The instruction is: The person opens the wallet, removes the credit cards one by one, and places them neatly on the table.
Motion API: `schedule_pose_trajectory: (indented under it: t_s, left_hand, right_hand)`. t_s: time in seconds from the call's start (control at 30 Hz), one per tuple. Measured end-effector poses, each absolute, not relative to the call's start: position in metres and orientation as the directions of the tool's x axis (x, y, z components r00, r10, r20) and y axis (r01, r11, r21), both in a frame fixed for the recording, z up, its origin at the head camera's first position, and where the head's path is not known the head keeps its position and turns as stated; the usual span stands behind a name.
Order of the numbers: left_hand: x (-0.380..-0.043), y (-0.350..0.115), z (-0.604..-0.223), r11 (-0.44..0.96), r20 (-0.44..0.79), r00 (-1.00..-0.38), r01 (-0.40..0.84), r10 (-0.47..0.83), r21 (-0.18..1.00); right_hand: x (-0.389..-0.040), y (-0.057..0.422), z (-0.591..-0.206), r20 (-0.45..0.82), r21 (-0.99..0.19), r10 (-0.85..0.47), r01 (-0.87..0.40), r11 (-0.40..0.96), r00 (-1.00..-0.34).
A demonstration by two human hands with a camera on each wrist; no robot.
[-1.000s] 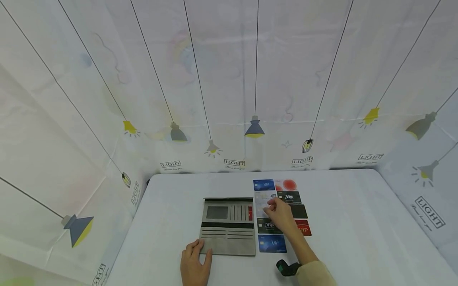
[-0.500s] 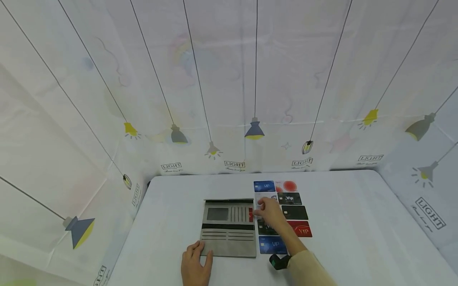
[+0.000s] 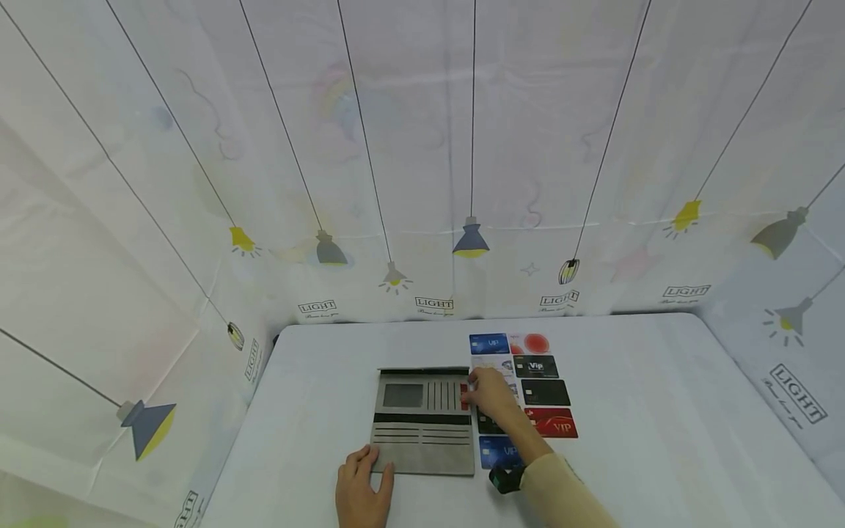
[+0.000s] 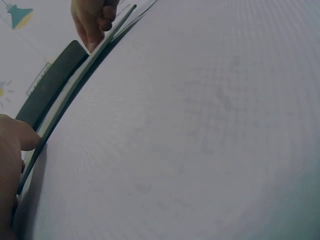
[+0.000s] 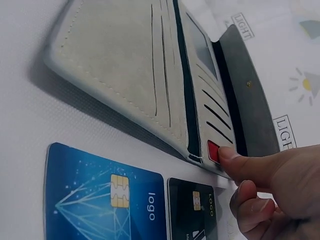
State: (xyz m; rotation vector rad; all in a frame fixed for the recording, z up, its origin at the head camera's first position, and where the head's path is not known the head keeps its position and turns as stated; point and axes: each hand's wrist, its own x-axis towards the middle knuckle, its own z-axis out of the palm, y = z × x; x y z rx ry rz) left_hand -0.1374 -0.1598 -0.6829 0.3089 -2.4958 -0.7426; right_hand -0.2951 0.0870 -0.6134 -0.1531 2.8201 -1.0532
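A grey open wallet (image 3: 422, 446) lies on the white table, with slots, a clear window and a raised top flap (image 5: 249, 90). A red card (image 5: 213, 151) shows in a slot at its right edge. My right hand (image 3: 494, 396) reaches there, its thumb on the red card and the other fingers curled; in the right wrist view, the index fingertip is hidden behind the wallet's edge. My left hand (image 3: 363, 490) rests relaxed at the wallet's lower left corner, fingers on its edge. In the left wrist view, its thumb touches the wallet's near edge.
Right of the wallet lie several cards in two columns, including a blue card (image 5: 105, 200), a black card (image 3: 545, 392) and a red VIP card (image 3: 553, 423). The right forearm covers part of them. A patterned cloth wall (image 3: 396, 147) stands behind the table.
My right hand has moved left from above the card columns to the red card at the wallet's right edge. My left hand has stayed at the lower left corner.
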Motion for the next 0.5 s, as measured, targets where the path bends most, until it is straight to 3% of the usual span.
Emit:
schedule_pose_trajectory:
  t_s: [0.5]
  left_hand:
    - [-0.1384,-0.1595,-0.6837,0.828,0.413,-0.840,-0.073,-0.352,0.557]
  right_hand:
    - [-0.2914,0.0835,-0.6120,-0.065,-0.678,-0.179,-0.088,0.730,-0.982]
